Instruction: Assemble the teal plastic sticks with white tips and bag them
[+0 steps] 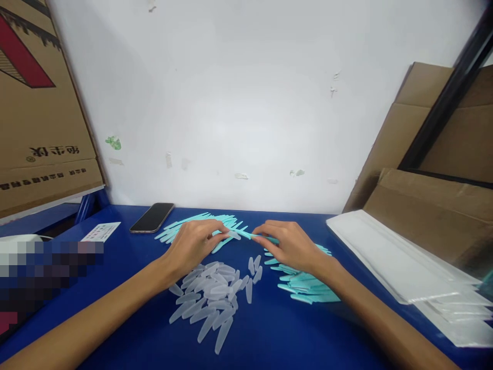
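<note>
My left hand (200, 239) pinches a small translucent cap (234, 235) between thumb and fingertips. My right hand (288, 244) grips a slim turquoise stick (246, 234), whose end meets the cap between my hands. Behind and beside my left hand lies a pile of turquoise sticks (173, 228). Another pile of turquoise sticks (308, 288) is under and in front of my right wrist. Many loose translucent caps (210, 293) are heaped on the blue table between my forearms, with several (254, 270) a little apart on the right.
A phone (152, 218) and a printed card (101, 232) lie at the left on the blue table (269, 339). White flat sleeves (389, 262) are stacked at the right, beside cardboard (431, 216). A large carton (42, 118) stands at the left; a white wall (239, 103) is behind.
</note>
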Available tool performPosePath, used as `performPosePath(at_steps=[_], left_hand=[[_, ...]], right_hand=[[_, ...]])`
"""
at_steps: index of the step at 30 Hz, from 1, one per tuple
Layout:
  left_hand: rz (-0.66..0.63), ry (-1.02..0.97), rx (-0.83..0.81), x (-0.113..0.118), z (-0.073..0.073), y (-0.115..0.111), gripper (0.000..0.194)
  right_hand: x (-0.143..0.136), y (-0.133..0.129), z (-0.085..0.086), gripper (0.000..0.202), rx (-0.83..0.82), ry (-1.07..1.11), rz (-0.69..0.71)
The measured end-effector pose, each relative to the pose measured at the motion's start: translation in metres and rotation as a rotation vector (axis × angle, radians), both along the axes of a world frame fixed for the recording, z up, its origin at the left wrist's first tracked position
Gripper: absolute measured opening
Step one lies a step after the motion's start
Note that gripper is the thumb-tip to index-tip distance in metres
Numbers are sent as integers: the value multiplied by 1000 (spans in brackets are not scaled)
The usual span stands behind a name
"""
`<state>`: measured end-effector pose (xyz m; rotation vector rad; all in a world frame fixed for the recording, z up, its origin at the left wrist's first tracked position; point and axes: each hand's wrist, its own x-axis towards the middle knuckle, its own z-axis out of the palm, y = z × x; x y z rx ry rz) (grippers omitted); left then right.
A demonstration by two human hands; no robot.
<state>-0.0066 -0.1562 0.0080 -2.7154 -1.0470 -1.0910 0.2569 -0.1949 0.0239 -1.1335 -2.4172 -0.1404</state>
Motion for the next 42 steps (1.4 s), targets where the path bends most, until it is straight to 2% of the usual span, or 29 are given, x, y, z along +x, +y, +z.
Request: performPosePath(at_steps=[4,10,15,19,23,31,37,42], left_hand=[[34,-30,8,-5,-3,6,17],[3,-32,15,-2,-1,2,18],[-95,-8,-25,4,2,-7,17],[-201,-8,-40,8,-2,-13,17],[-239,-39,-35,10,-6,-13,15],[-259,-47,-11,14,-3,-18,22],[-146,47,67,14,3,-17,23],[64,118,143,2,10,-5,27]], right_hand=[[2,1,1,29,8,1,-17],[-1,0,-1,30,-17,-14,14],[-6,-1,-4,32,-42,17,57],[-12,-2,-7,33,-87,41,104],[-14,-4,-6,32,-99,67,101],[-16,-7,-4,30,-88,124,106],[-14,-5,3,35,-76,91,69],[15,14,10,37,13,-77,-182]])
